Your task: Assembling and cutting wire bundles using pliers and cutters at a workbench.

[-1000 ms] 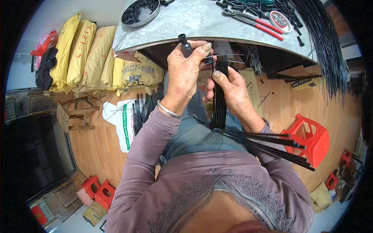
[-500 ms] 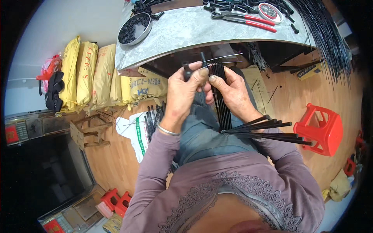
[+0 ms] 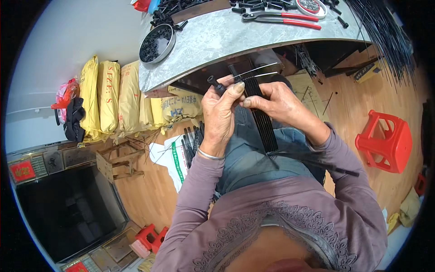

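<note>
just below the near edge of the bench (image 3: 217,43), both hands meet over the lap. left hand (image 3: 220,119) has fingers curled shut, thumb and forefinger pinching a small black cap (image 3: 215,84) that sticks up and to the left from the grip. right hand (image 3: 277,102) is closed too, fingers wrapped around a bundle of black rods (image 3: 262,122) that runs down across the jeans. the fingertips of the two hands touch. two thin bare metal ends (image 3: 253,71) stick out from the top of the bundle, pointing right and far, toward the bench underside. a few more black rods (image 3: 317,162) lie crosswise on the right thigh, tips pointing right.

on the bench: round tin of small black parts (image 3: 157,43) at the left end, red-handled pliers (image 3: 283,19) in the middle far side, a small white-rimmed dish (image 3: 311,6) just beyond them, loose black caps (image 3: 244,7) scattered about. long black rods (image 3: 385,36) hang off the right end.

on the floor: yellow sacks (image 3: 108,97) stacked to the left under the bench, red plastic stool (image 3: 385,141) to the right, a white bag with more black rods (image 3: 192,138) just left of the left wrist, small wooden stool (image 3: 115,161) further left.
</note>
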The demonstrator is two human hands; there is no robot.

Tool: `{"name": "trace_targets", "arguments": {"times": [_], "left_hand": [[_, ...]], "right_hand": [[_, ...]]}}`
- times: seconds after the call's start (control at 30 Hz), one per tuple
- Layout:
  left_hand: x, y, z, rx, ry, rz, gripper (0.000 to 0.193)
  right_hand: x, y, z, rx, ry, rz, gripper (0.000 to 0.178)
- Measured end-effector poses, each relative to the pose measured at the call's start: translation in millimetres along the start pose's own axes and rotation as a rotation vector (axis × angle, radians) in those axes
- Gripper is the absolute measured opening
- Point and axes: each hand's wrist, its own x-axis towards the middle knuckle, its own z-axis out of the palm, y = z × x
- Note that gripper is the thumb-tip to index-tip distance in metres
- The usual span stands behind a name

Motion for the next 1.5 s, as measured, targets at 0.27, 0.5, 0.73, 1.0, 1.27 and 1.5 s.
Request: {"name": "trace_targets", "arguments": {"times": [0.27,0.5,0.73,1.0,1.27,1.5], "left_hand": [[1,-4,-8,-0.102,-0.077,-0.04,0.027],[-4,-6,-2,-0.037,-0.061,0.005,0.028],[-2,-6,-6,-0.113,-0.077,-0.042,0.025],[-10,-10,7,0.014,-0.026,0.089,0.033],[-7,-7,0,-0.104,-0.072,-0.029,0.026],[-7,-6,-1,-0.099,-0.111,-0.045,0.026]], "right_hand": [[2,12,2,0.449,-0.133,0.151,0.027],[4,22,9,0.403,-0.099,0.184,0.032],[2,22,21,0.74,-0.047,0.073,0.046],[-2,20,14,0.601,-0.095,0.182,0.033],[-1,24,17,0.657,-0.061,0.091,0.049],[-6,14,8,0.77,-0.151,0.13,0.047]]}}
